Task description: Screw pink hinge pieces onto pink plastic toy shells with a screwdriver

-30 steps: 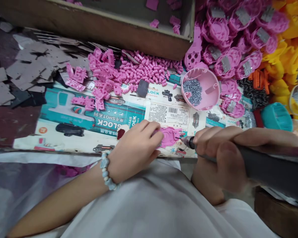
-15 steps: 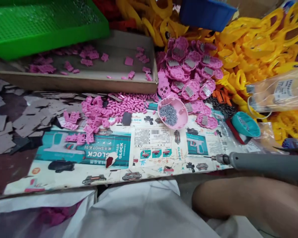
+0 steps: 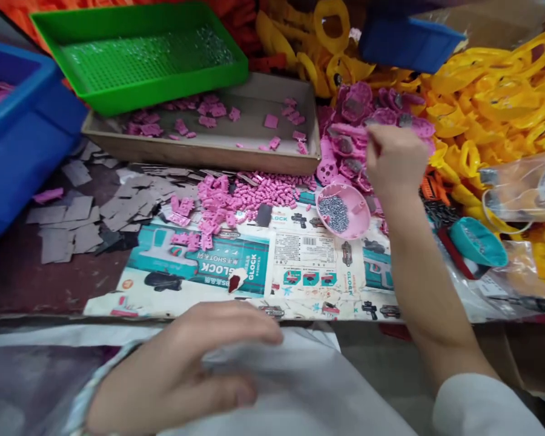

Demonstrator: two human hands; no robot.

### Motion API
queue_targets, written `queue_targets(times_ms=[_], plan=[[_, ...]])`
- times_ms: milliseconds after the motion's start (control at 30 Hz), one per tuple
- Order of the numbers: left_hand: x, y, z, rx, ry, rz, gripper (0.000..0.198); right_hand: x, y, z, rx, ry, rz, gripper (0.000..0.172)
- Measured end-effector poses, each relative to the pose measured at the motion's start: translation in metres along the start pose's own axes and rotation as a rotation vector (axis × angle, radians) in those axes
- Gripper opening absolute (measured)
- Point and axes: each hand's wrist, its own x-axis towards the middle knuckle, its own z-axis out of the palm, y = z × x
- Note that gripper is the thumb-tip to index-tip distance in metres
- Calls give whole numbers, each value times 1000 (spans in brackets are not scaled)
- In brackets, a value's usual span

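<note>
1. Dark worktop (image 3: 22, 278) is seen at the far left, with a blue plastic bin (image 3: 22, 157) standing on it; pink pieces are held inside the bin. Flat grey card offcuts (image 3: 75, 221) are scattered across the worktop nearby.

2. Beyond them, a green mesh tray (image 3: 163, 91) is propped against the back of a shallow cardboard tray (image 3: 200, 158), in which flat pink plastic pieces (image 3: 271, 121) are spread.

3. At the front, a printed GLOCK packaging sheet (image 3: 300, 290) is laid flat. Pink moulded parts (image 3: 211, 215) and pink pellets (image 3: 263, 197) are heaped on its far edge.

4. The left hand (image 3: 195, 363) is held over a white cloth (image 3: 300, 381), below the sheet's near edge. Its fingers (image 3: 249, 324) are loosely spread, and nothing is grasped by them.

5. A pink round shell (image 3: 356, 227) filled with small screws (image 3: 333, 213) is placed on the sheet.

6. The right hand (image 3: 395, 160) is extended over a pile of pink housings (image 3: 354, 106) fitted with metal plates, just right of the cardboard tray. Its fingers (image 3: 381, 142) are bent down at the pile, but whether a housing is grasped cannot be told.

7. Yellow plastic parts (image 3: 495, 103) are massed at the far right, with a teal cup (image 3: 476, 242) and a clear plastic bag (image 3: 527, 194) in front of them.
</note>
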Motion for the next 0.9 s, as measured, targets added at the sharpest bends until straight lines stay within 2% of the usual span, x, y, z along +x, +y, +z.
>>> queue_targets(times_ms=[33,100,133,167,200,233,267,300,333,400,533,700,767,900], plan=[[11,-7,4,-200,49,-12,34,-15,-10,-12,9,87,-10,31],[29,-25,12,-617,206,-34,49,-52,-37,-35,133,313,-182,27],[35,-33,15,-775,277,-45,57,-69,-52,-43,204,347,-276,29],[39,-39,17,-886,345,-50,61,-84,-65,-47,277,293,-408,34],[40,-44,18,-957,413,-62,57,-95,-77,-48,412,190,-662,32],[38,-47,18,-1001,491,-87,49,-101,-87,-46,535,92,-770,21],[36,-48,18,-1023,569,-128,40,-102,-93,-40,563,18,-813,19],[32,-48,17,-1024,647,-182,33,-98,-96,-32,537,-36,-791,24],[28,-47,16,-1007,704,-242,31,-91,-96,-22,453,-67,-705,27],[23,-45,14,-950,701,-337,36,-74,-92,-3,229,-115,-534,23],[24,-46,16,-823,668,-320,42,-51,-85,21,50,-258,-543,20],[26,-54,17,-563,581,-223,31,-49,-92,26,32,-324,-549,18],[25,-55,15,-473,584,-188,26,-47,-94,26,56,-328,-533,19],[26,-51,10,-545,627,-165,23,-49,-96,14,195,-288,-492,16]])
